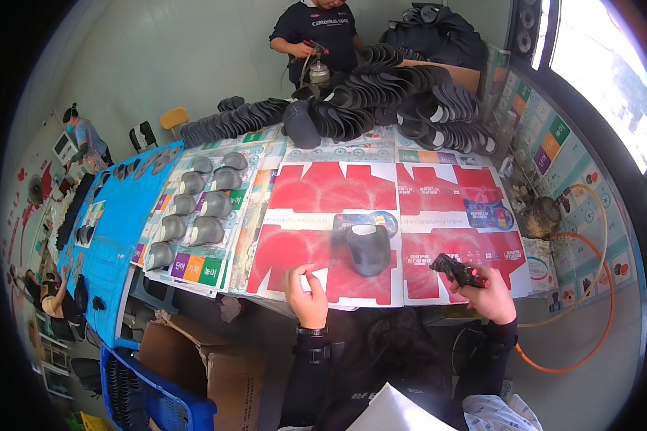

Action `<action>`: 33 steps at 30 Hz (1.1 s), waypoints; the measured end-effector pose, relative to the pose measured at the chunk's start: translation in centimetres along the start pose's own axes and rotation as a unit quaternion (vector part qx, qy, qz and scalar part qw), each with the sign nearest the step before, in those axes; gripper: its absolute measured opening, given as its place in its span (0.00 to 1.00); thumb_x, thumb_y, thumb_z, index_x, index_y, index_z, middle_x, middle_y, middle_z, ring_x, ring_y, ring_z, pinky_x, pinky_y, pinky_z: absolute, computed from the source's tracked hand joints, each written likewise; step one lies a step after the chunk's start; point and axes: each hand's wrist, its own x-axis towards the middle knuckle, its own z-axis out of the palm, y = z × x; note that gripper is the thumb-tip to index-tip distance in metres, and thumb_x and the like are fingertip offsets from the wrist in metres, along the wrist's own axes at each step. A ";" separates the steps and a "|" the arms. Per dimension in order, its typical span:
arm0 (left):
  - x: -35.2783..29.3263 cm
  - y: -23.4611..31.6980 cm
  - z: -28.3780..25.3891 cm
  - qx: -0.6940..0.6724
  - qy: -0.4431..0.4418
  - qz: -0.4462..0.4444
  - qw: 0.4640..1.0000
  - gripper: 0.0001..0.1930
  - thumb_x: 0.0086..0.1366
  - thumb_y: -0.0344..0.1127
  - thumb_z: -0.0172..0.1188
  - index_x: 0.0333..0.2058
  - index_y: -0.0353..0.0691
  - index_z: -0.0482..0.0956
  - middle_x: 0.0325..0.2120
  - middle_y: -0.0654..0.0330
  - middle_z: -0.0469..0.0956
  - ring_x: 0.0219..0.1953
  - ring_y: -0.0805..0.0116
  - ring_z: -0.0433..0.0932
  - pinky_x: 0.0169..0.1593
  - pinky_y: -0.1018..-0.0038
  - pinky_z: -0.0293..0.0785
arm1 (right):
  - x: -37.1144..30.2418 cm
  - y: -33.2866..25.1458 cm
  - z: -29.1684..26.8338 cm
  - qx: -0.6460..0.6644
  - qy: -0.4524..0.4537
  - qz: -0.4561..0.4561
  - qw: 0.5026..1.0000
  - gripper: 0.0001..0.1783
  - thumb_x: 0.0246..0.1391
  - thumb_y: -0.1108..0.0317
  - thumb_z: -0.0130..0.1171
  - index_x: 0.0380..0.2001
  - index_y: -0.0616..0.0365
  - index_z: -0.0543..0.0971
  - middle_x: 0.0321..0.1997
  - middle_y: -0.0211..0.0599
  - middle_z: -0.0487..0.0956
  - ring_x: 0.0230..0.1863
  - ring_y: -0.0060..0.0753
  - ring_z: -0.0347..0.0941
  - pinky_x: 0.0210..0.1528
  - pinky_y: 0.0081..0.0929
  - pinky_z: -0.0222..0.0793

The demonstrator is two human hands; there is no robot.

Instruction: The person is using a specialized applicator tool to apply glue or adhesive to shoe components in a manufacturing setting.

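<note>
A dark grey, cup-shaped moulded piece (369, 253) with a pale patch at its upper edge lies on the red-and-white printed cardboard sheet (295, 269). My left hand (308, 296) is just left of it, fingers half curled and apart, with nothing in them and not touching the piece. To the right, my right hand (490, 296) grips a black spray gun (456, 270) with red parts, its nozzle end pointing left toward the piece. Several similar grey pieces (216, 204) lie in two rows on the table's left part.
Long stacks of dark curved pieces (359, 90) line the table's far side. Behind them a co-worker (316, 32) holds another spray gun with a metal pot. An orange hose (602, 316) loops at right. A blue table (133, 215), cardboard box (226, 373) and blue crate (180, 409) are left.
</note>
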 end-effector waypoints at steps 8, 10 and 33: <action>-0.1 0.0 -0.1 -0.011 0.009 -0.009 1.000 0.08 0.61 0.19 0.56 0.38 0.35 0.79 0.36 0.52 0.79 0.41 0.47 0.77 0.47 0.58 0.72 | 0.1 0.2 0.0 -0.015 0.000 -0.002 1.000 0.15 0.56 0.65 0.69 0.45 0.59 0.85 0.22 0.31 0.80 0.19 0.19 0.71 0.23 0.27 0.67; -0.1 -0.1 -0.1 -0.018 0.013 -0.020 1.000 0.08 0.61 0.19 0.56 0.38 0.35 0.79 0.35 0.51 0.79 0.41 0.47 0.77 0.47 0.58 0.72 | 0.1 0.2 0.0 -0.016 0.000 -0.003 1.000 0.15 0.57 0.65 0.69 0.45 0.59 0.85 0.23 0.32 0.81 0.19 0.20 0.72 0.23 0.27 0.67; 1.2 2.3 -1.5 -0.053 0.001 -0.013 0.998 0.08 0.63 0.20 0.59 0.41 0.34 0.79 0.38 0.53 0.79 0.43 0.54 0.78 0.48 0.63 0.74 | 0.1 0.5 -0.1 -0.056 0.016 -0.026 0.998 0.15 0.53 0.68 0.69 0.43 0.63 0.84 0.26 0.46 0.83 0.27 0.36 0.81 0.36 0.33 0.74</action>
